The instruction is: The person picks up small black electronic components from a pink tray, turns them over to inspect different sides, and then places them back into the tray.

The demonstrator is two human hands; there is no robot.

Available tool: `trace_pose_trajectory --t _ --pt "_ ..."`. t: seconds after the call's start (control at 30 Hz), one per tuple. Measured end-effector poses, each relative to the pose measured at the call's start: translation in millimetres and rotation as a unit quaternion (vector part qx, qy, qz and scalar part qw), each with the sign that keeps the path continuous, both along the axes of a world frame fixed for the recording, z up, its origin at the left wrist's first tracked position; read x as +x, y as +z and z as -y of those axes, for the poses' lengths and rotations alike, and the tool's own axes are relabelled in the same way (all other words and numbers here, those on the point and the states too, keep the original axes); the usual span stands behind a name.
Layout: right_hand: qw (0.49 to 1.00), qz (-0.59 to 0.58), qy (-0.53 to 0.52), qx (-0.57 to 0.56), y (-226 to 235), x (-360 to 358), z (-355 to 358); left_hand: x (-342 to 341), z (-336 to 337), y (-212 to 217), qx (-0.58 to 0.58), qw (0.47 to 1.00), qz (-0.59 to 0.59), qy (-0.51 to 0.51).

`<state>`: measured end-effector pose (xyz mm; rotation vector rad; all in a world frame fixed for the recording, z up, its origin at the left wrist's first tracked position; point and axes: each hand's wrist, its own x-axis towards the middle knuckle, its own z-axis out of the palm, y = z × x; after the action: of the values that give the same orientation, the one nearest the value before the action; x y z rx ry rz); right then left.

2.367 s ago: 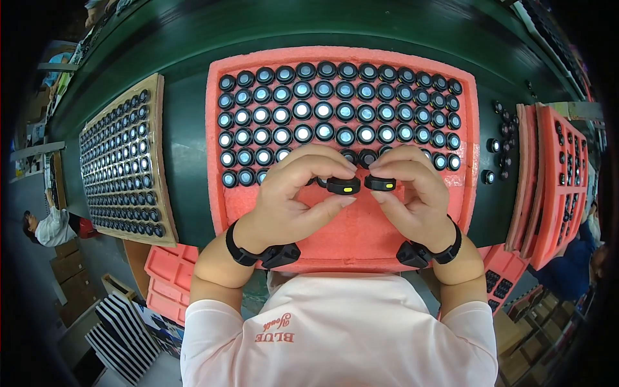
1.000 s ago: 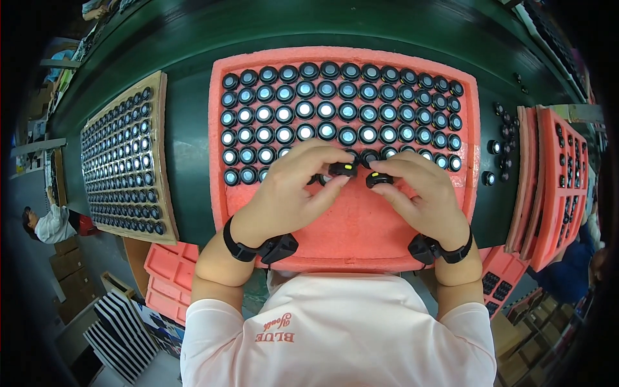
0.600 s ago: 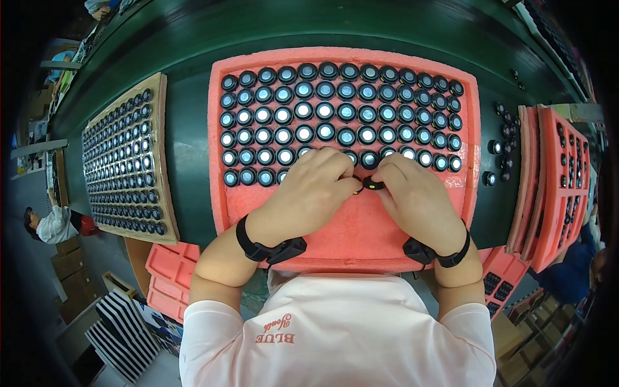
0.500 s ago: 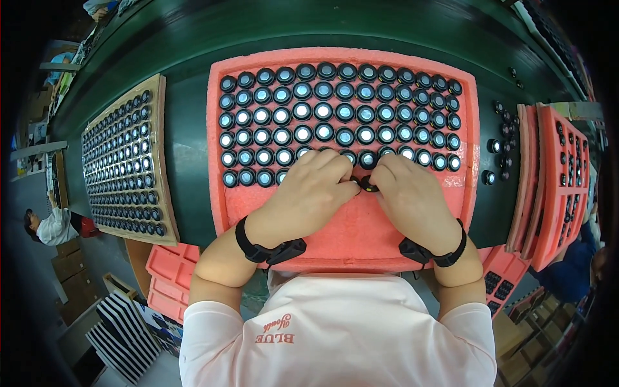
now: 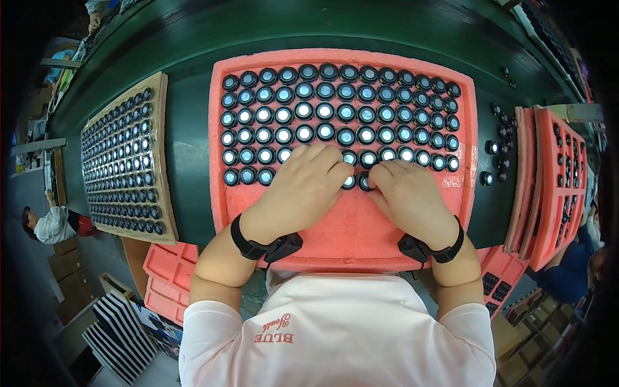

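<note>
Head view, from above: our forearms come in low, elbows spread wide, and slant inward until the two hands sit near each other, apart, over the pink foam tray (image 5: 342,238). Our left hand (image 5: 298,188) is palm down, its back toward us, knuckles bent over the tray's nearer rows, fingers curled and slanting right; its tips end beside a round black piece with a silvery disc (image 5: 349,182). We cannot tell whether those fingers pinch that piece or have let it go, since the thumb is hidden. Our right hand (image 5: 412,198) mirrors it, back up and tilted left, with its bunched fingertips at the neighbouring black piece (image 5: 364,181), partly covering it; whether they grip it or only rest there, we cannot make out. Both pieces lie side by side in the tray's nearest row, disc up, between our hands. Each wrist looks fairly straight and wears a black strap (image 5: 242,237) with a blocky module (image 5: 282,246) on its inner side. Farther rows of similar pieces (image 5: 327,71) fill the tray beyond our knuckles, and a brown tray (image 5: 169,213) of them lies to our left on the green table (image 5: 190,193).
</note>
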<state>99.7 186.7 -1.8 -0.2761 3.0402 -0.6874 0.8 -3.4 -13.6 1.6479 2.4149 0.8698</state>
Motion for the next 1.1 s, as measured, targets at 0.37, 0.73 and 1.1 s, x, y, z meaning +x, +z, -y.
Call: trace_pose_trajectory --t 0.37,0.73,1.1 --pt "1.0 -0.024 0.003 0.002 -3 0 -3 -1 -1 2 0.003 1.0 0.018 -0.009" --pt "0.992 -0.025 -0.063 -0.11 19 -3 -27 -1 0 8 0.036 0.998 0.053 -0.017" --pt "0.942 -0.08 -0.319 -0.068 22 -35 -200 -2 -2 16 0.07 0.992 0.1 -0.03"
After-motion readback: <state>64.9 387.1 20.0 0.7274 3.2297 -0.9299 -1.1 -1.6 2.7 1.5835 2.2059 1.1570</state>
